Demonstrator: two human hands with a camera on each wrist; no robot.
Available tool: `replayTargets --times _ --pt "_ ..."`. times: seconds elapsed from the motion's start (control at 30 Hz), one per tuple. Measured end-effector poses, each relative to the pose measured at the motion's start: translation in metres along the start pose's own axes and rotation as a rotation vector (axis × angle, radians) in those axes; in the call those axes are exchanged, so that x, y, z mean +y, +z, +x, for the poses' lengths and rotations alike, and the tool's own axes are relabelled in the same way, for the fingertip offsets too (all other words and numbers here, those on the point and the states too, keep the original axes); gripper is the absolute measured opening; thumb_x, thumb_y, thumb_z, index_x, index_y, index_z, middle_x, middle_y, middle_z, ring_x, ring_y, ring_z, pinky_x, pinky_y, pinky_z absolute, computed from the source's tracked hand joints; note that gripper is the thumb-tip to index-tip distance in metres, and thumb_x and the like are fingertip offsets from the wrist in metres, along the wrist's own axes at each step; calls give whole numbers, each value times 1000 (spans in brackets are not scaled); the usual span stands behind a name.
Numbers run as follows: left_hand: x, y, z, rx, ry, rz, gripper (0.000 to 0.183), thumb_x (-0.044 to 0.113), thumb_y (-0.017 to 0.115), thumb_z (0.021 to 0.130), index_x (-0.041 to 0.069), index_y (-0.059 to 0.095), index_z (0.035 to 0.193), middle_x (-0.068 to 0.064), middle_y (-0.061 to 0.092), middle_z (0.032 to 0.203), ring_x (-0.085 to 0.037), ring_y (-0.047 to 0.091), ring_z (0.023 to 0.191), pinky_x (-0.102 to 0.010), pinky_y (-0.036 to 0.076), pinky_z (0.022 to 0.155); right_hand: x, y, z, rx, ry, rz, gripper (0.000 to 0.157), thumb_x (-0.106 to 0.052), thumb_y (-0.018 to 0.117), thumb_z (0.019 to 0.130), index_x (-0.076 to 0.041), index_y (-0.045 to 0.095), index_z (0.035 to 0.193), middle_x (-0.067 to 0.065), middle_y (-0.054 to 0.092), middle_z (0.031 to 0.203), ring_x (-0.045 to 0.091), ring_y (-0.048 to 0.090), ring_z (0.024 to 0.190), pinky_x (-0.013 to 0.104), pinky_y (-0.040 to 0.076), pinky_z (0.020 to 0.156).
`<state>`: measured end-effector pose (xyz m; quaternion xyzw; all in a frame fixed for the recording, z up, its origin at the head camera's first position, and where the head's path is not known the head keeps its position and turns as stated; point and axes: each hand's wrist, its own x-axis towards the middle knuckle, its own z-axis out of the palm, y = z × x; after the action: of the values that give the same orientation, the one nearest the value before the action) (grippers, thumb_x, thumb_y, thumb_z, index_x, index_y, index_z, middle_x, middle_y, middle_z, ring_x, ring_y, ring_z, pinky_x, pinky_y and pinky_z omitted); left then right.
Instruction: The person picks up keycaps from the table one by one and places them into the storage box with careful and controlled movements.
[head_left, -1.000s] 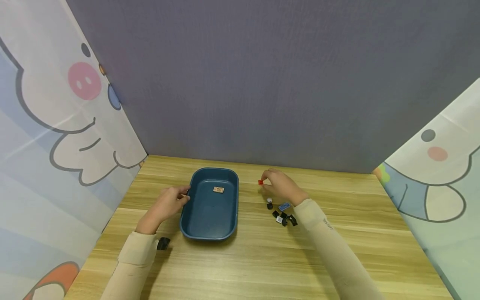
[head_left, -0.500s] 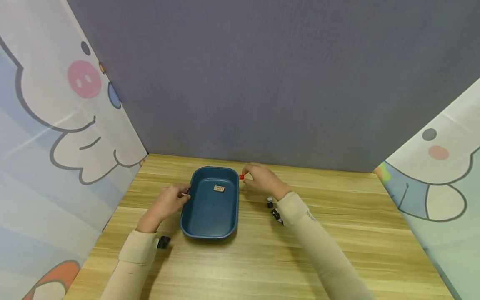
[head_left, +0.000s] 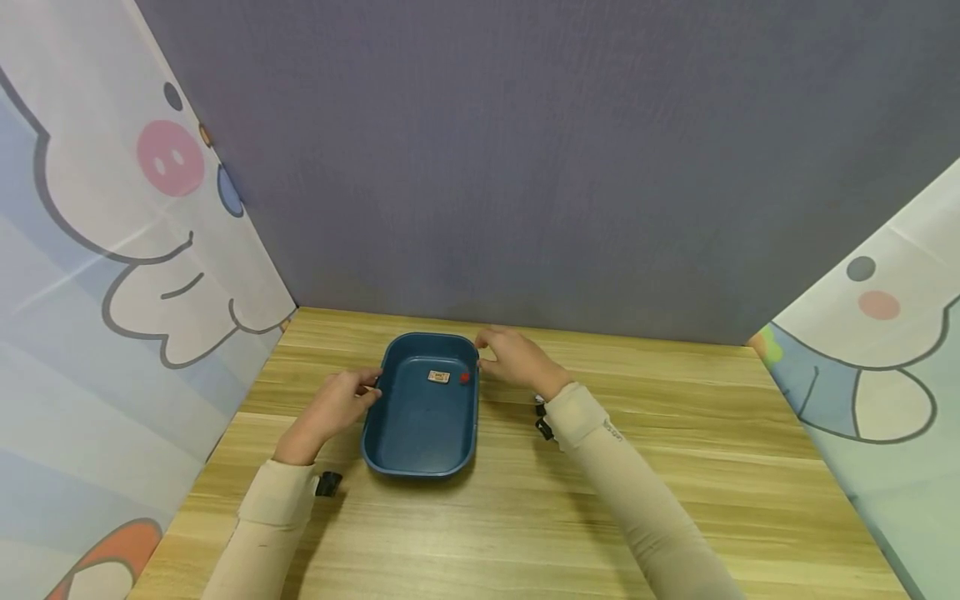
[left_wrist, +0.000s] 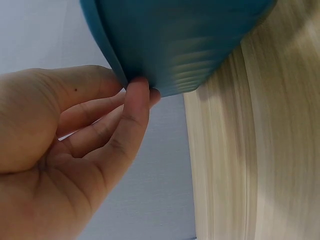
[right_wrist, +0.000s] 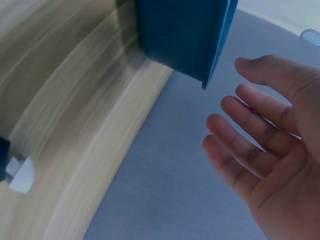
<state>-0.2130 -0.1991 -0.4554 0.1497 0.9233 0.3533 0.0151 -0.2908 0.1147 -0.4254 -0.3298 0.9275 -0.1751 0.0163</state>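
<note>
A dark blue plastic tray [head_left: 416, 433] stands on the wooden table. Inside it, toward the far end, lie a small beige rectangular piece [head_left: 439, 377] with dark print and a tiny red piece [head_left: 464, 378] near the right wall. My left hand [head_left: 330, 412] pinches the tray's left rim between thumb and fingers, as the left wrist view confirms. Beside the far right rim is my right hand [head_left: 521, 362]. In the right wrist view that hand [right_wrist: 280, 135] is apart from the tray, fingers loosely spread and holding nothing.
Small black pieces [head_left: 544, 428] lie on the table, partly hidden by my right sleeve. A white-and-dark piece [right_wrist: 22, 176] shows in the right wrist view. A black object [head_left: 327, 483] sits at my left cuff. A grey panel [head_left: 525, 167] closes off the table's back.
My right hand has carried the red piece leftward to the tray and let it go inside. The right sleeve now covers most of the small pieces. My left hand has stayed put.
</note>
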Motion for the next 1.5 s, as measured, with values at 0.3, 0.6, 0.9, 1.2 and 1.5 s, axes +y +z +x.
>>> replayTargets --times 0.3,0.6,0.9,1.2,1.5 --pt "0 1 1 1 -4 7 38 0 64 96 -14 57 131 -27 65 120 -37 68 98 -44 58 76 10 -2 -8 6 1 -14 28 -16 71 95 -2 65 119 10 65 119 27 61 113 39 50 95" --pt "0 3 1 4 -2 5 38 1 64 96 -13 58 131 -27 66 120 -37 68 98 -45 58 77 23 -5 -32 -17 22 -45 26 -14 71 95 -1 66 117 10 64 115 26 62 105 38 53 87" --pt "0 2 1 11 12 -1 38 0 63 96 -13 58 131 -28 65 119 -37 68 97 -45 58 75 36 -7 -62 -27 48 -78 22 -11 72 94 -2 68 113 8 63 108 24 62 95 38 54 81" --pt "-2 2 1 6 8 8 38 0 63 96 -13 58 131 -28 66 119 -37 68 97 -45 58 76 46 -10 -90 -44 44 -73 21 -7 73 92 0 67 111 10 63 106 25 62 93 37 54 77" --pt "-2 3 0 9 7 8 38 0 64 95 -13 58 131 -28 66 118 -37 68 97 -46 58 76 72 -5 -119 -55 65 -82 18 1 72 90 1 69 108 11 65 103 28 64 95 39 56 80"
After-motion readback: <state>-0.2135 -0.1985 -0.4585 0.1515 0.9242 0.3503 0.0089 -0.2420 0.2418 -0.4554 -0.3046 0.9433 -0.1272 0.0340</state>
